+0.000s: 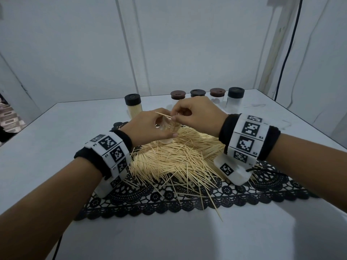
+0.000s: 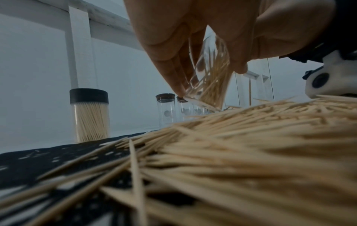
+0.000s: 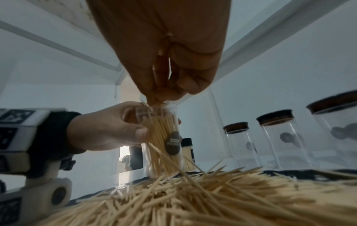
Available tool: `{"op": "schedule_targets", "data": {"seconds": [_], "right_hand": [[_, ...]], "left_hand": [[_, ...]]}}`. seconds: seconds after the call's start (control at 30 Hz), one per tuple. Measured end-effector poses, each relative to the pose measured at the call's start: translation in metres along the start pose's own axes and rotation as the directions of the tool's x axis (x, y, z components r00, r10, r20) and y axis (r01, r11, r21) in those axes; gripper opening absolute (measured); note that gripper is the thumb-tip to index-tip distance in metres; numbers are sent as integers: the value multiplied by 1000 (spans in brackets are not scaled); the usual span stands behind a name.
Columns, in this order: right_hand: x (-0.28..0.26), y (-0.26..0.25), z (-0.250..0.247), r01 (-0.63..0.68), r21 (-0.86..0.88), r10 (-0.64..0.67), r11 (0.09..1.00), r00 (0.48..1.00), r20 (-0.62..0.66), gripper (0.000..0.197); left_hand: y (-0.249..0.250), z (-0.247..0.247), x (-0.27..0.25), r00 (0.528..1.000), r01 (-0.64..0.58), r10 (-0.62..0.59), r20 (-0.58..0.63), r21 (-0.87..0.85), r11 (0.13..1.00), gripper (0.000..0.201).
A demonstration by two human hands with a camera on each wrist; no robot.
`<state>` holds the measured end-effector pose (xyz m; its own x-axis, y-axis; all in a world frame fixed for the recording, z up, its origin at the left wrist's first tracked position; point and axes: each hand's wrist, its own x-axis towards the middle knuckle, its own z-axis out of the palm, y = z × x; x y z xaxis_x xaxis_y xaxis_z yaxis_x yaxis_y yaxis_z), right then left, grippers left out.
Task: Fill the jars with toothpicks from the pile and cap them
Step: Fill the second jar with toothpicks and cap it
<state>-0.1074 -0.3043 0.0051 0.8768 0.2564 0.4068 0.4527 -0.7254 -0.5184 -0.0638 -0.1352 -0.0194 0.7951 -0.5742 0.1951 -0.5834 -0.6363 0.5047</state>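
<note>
My left hand [image 1: 150,126] grips a clear uncapped jar [image 3: 162,137] partly filled with toothpicks, held tilted just above the far edge of the toothpick pile [image 1: 178,156]. The same jar [image 2: 208,81] shows in the left wrist view between thumb and fingers. My right hand [image 1: 195,113] pinches a few toothpicks [image 1: 165,115] at the jar's mouth; its fingertips [image 3: 160,96] sit right over the opening. The pile lies on a black lace mat [image 1: 187,201].
A capped jar full of toothpicks [image 1: 133,106] stands behind my left hand. Several capped jars with no toothpicks [image 1: 235,99] line the table's far edge at right. A loose black lid [image 1: 118,124] lies on the mat left of the hands. A white table [image 1: 56,132] surrounds the mat.
</note>
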Motion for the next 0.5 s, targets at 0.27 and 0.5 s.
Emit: {"op": "schedule_targets", "data": {"seconds": [0.27,0.5], "right_hand": [[-3,-1,4,135,-89,-126,987,987,102,20],[-4,1,6,178,-88,-171,980,982,74,18]], "left_hand": [[1,-1,-2,1000,10,-10,-16,-25,1000,37],[0,-1,-1,999,-15,14,-42,-23,1000,29]]}}
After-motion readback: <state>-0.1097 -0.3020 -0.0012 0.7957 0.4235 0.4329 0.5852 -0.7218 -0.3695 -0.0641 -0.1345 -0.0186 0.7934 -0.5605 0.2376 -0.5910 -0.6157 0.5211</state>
